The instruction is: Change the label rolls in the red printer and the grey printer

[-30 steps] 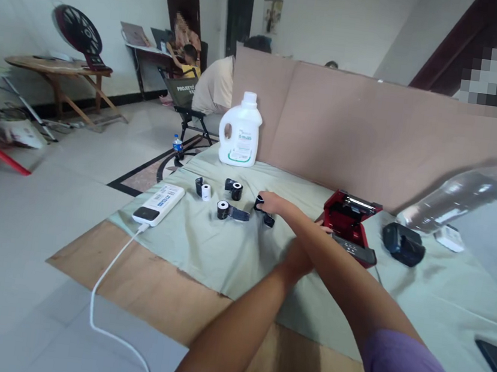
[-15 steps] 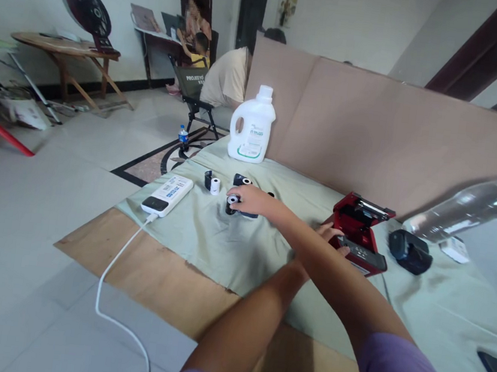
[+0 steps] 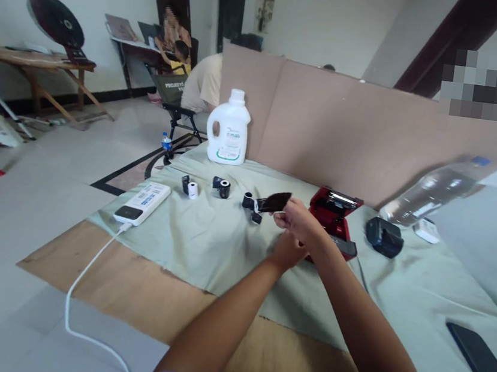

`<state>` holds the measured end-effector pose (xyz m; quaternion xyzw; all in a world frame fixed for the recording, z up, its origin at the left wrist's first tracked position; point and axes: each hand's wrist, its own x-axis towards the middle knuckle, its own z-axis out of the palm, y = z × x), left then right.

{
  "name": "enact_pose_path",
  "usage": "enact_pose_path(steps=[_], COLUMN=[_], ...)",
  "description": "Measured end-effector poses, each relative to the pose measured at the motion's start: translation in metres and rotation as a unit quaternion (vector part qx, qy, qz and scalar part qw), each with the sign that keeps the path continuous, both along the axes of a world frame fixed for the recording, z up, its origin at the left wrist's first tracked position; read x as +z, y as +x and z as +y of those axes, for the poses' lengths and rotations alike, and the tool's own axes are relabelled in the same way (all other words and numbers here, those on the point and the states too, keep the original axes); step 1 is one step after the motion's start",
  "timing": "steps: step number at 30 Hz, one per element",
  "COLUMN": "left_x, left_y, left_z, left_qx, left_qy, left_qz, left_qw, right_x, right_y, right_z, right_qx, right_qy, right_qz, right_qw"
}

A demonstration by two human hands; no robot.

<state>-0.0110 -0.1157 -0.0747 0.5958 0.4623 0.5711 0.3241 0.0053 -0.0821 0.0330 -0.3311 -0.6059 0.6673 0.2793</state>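
1. A dark strip (image 3: 277,201) was pinched in the right hand (image 3: 299,219), above the cloth (image 3: 206,235), left of the open red case (image 3: 341,229).
2. The left hand (image 3: 288,251) was partly hidden beside the case; its grip could not be told.
3. "PROJE" was legible on the chair (image 3: 166,86); the white jug's (image 3: 231,125) label (image 3: 230,144) was unreadably small.

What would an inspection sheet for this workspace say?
Surface: wrinkled pale green cloth over a wooden board.
Job's things: small rolls on the cloth; red device, lid raised.
Clutter: white jug, clear bottle, white block, black object.
Hands: right hand holds a dark strip; left hand beside the red device, grip hidden.
Cables: white cable from the white block past the board's edge; thin cable beside the red device.
Surroundings: cardboard screen; people farther off.
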Motion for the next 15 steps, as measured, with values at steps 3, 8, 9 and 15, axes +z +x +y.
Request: enact_pose_path(steps=[3,8,9,15], left_x=[0.003,0.038,0.050,0.116], left_y=[-0.002,-0.022,-0.028,-0.052], left_z=[-0.001,-0.004,-0.004,0.002], left_qx=[-0.019,0.040,0.027,-0.147], left_qy=[0.053,0.112,0.125,0.117], left_qz=[-0.003,-0.025,-0.003,0.263], left_qw=[0.998,0.993,0.992,0.946], right_x=[0.010,0.034,0.039,0.059], right_y=[0.048,0.102,0.109,0.143], right_z=[-0.003,0.002,0.005,0.014], right_qx=[-0.027,-0.074,-0.077,-0.020], right_qy=[-0.018,0.055,0.065,0.080], right_qz=[0.051,-0.011,-0.034,-0.108], right_qw=[0.998,0.996,0.994,0.991])
